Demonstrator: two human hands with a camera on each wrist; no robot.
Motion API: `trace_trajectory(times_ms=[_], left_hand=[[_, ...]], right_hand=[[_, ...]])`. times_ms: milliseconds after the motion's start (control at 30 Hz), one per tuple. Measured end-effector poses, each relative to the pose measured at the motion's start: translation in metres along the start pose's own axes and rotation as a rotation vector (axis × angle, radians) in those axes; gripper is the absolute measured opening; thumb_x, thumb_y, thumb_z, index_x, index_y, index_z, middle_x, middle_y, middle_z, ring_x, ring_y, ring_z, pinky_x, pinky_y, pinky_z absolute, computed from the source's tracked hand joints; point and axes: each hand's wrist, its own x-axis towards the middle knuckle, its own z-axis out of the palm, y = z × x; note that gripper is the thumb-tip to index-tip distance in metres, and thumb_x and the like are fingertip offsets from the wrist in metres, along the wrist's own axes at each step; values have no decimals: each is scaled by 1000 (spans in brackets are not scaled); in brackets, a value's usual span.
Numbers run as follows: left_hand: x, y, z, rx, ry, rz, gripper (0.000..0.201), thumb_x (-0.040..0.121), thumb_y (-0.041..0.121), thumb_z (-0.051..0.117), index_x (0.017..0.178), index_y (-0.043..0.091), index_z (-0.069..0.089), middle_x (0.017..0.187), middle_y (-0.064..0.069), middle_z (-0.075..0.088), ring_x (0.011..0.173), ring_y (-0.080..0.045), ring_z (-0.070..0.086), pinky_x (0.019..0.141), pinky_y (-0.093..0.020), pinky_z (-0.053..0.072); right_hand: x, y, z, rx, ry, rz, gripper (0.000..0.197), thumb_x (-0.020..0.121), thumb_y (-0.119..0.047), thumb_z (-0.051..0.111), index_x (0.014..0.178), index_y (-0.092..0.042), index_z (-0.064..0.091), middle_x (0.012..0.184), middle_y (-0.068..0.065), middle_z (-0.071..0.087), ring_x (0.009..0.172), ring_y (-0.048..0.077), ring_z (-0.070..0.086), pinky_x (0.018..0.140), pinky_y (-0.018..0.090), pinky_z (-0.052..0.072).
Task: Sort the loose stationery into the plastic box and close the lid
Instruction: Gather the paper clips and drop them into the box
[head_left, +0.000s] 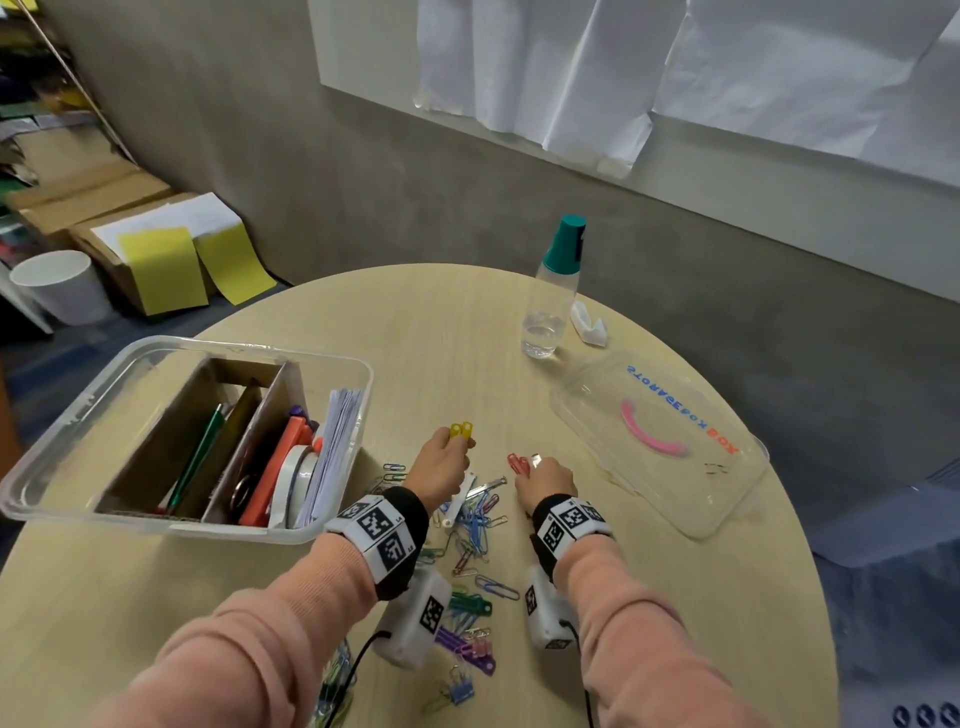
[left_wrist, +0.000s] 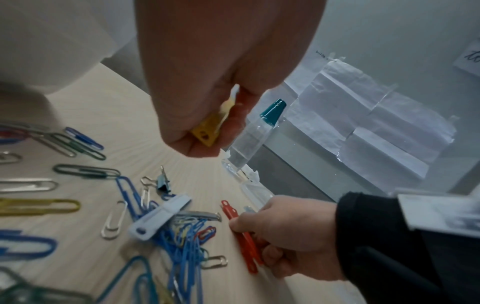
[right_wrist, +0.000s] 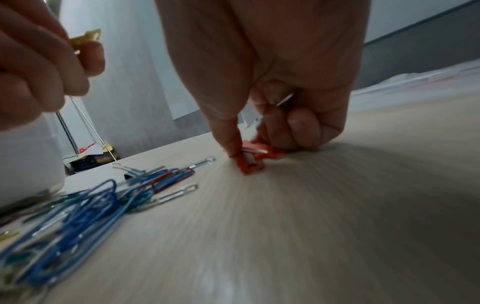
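My left hand (head_left: 448, 457) pinches yellow plastic clips (head_left: 461, 430) (left_wrist: 205, 131) above the table, just right of the clear plastic box (head_left: 78, 415). My right hand (head_left: 545, 478) (right_wrist: 259, 139) rests low on the wood and grips red plastic clips (head_left: 518, 462) (left_wrist: 244, 234) (right_wrist: 252, 162) with curled fingers. Loose paper clips (head_left: 475, 519) (left_wrist: 179, 236) (right_wrist: 85, 203), mostly blue, lie scattered between and behind my wrists, with a white clip (left_wrist: 161, 216) among them. The box's clear lid (head_left: 660, 447) lies upside down to the right.
The box holds cardboard dividers with pens, an orange tool, tape rolls and paper sheets (head_left: 337, 441). A clear bottle with a teal cap (head_left: 553, 291) and crumpled tissue (head_left: 589, 325) stand at the table's far side. Purple and green clips (head_left: 467, 623) lie near the front edge.
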Motion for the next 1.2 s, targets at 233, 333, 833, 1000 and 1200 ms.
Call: trace_trajectory(times_ms=[233,333,833,1000,1200], left_hand=[[11,-16,3,555,39,-12,37,95,28,40,61,13,40,61,-3,40,64,-22,42,63,-26,32],[16,-19,6,772,40,-22,26,94,28,45,91,4,56,87,-10,57,82,-25,54,71,-31,42],[24,-13,8,683,37,28,18,96,25,39,91,8,41,95,-17,58,88,-33,56,74,-34,43],[30,-2,10,525,39,33,10,97,17,33,98,7,31,92,-12,46,81,-25,46,71,-31,33],[33,-12,15,888,-66,106,28,92,23,46,115,6,44,109,-13,59,97,-31,58,75,-31,42]], right_hand=[[-17,16,-2,-240,-85,-51,36,95,-12,34,127,-8,52,126,17,52,108,33,59,87,33,46],[-26,29,2,-242,-41,-86,34,98,-13,30,124,-4,52,125,15,47,106,32,59,87,35,44],[-35,70,-32,1153,-69,174,20,91,-3,29,76,-14,37,52,1,35,45,15,33,43,23,27],[-41,56,-23,419,40,185,32,90,-34,54,105,-5,52,91,7,57,81,24,56,70,27,41],[-46,41,-1,13,85,119,27,93,-23,49,115,-7,53,117,12,62,105,29,61,81,30,47]])
